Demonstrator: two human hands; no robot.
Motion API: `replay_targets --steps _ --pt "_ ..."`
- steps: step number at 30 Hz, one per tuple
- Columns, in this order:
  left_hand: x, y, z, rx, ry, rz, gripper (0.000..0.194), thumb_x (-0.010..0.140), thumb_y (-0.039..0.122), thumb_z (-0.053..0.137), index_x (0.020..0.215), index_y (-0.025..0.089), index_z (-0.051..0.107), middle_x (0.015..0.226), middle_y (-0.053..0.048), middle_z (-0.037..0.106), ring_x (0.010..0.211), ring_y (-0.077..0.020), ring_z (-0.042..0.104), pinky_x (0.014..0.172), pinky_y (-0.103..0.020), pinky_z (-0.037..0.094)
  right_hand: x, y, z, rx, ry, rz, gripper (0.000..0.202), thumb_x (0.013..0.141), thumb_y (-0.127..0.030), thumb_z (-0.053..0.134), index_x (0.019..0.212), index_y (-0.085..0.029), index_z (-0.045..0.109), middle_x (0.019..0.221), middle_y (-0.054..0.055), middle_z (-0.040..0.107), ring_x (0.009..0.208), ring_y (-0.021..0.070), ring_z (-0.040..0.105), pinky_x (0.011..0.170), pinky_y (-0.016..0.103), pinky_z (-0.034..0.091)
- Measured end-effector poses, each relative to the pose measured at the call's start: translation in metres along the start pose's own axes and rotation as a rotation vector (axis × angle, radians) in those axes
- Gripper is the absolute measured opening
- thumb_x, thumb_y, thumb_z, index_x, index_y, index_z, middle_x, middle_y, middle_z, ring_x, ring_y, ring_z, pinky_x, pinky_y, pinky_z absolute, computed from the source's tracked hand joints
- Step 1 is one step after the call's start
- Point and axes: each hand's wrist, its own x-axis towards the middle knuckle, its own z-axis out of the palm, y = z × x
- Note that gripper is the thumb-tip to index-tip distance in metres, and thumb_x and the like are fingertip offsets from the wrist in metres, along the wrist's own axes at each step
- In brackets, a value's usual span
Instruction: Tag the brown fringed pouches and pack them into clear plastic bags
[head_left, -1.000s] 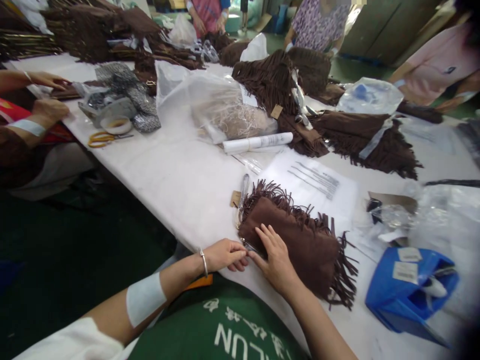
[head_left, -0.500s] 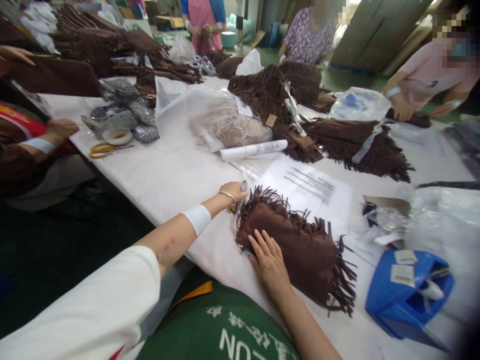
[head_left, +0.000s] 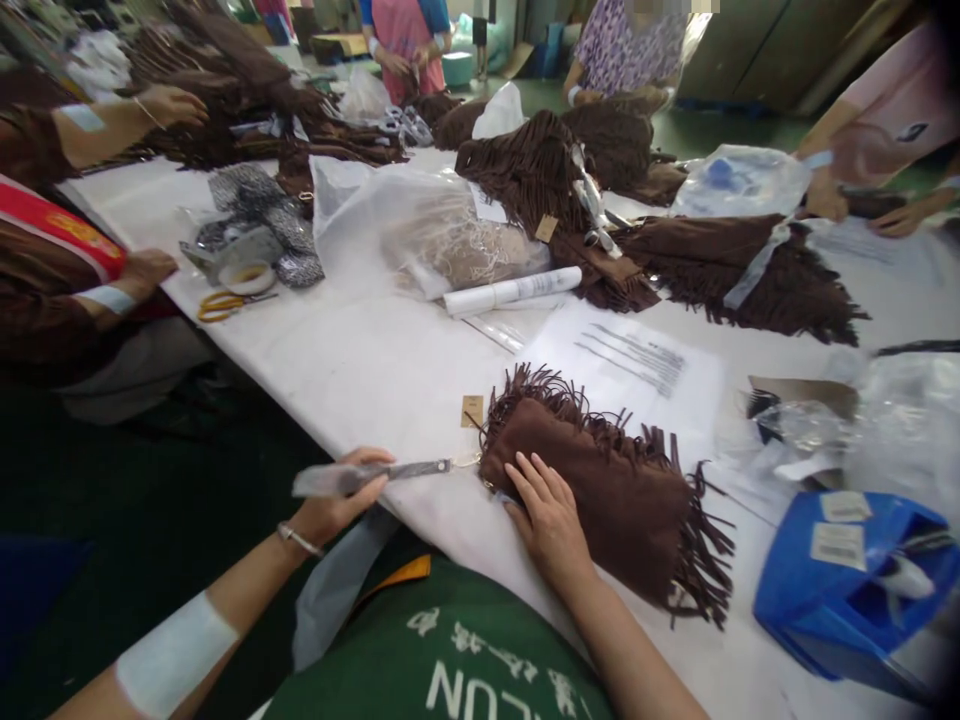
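Note:
A dark brown fringed bag [head_left: 600, 490] lies flat on the white table in front of me. My right hand [head_left: 551, 515] rests on its left part, palm down with the fingers stretched out. From the bag's left end a strap [head_left: 416, 469], wrapped in clear plastic toward its far end, runs out on a metal clip. My left hand [head_left: 341, 505] grips this strap between thumb and fingers near the table's edge and holds it out to the left. A tan hang tag [head_left: 472, 411] lies by the bag's upper left corner.
A blue box [head_left: 840, 590] stands at the right beside crumpled plastic. Printed sheets [head_left: 630, 350] and a paper roll [head_left: 514, 291] lie behind the bag. Yellow scissors [head_left: 225, 305] and tape [head_left: 247, 277] sit at the left, near a co-worker's hand [head_left: 148, 270]. More fringed bags [head_left: 750, 265] are farther back.
My left hand has moved from the bag's upper left corner leftward and toward me, drawing the strap out straight. The tag now shows on the table. My right hand stays on the bag.

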Motion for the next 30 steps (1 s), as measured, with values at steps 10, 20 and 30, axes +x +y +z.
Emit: replay_targets --steps 10,20,30 --pt "0.000 0.035 0.067 0.707 -0.722 0.702 0.031 0.088 0.015 0.044 0.117 0.017 0.054 0.082 -0.006 0.065 0.072 -0.0198 0.061 0.065 -0.030 0.051 0.001 0.002 -0.003 0.117 -0.019 0.023 0.050 0.088 -0.028 0.051 0.137 -0.023 0.042 0.145 0.007 0.038 0.136 0.0248 0.029 0.108 0.047 0.030" --pt "0.006 0.047 0.130 0.776 -0.442 0.760 0.016 0.091 0.024 0.044 0.101 0.016 0.054 0.075 -0.004 0.065 0.069 -0.0180 0.063 0.061 -0.028 0.050 0.015 0.017 -0.033 0.287 -0.060 0.116 0.042 0.091 -0.035 0.047 0.132 -0.023 0.048 0.138 0.006 0.048 0.133 0.0219 0.035 0.109 0.043 0.031" --pt "0.029 0.043 0.079 0.962 -0.697 0.950 0.026 0.089 0.013 0.049 0.115 0.017 0.050 0.085 -0.005 0.062 0.073 -0.0182 0.057 0.058 -0.027 0.046 -0.009 0.033 -0.030 -0.090 -0.059 0.060 0.052 0.091 -0.037 0.046 0.141 -0.026 0.034 0.146 0.002 0.036 0.138 0.0237 0.024 0.112 0.046 0.020"
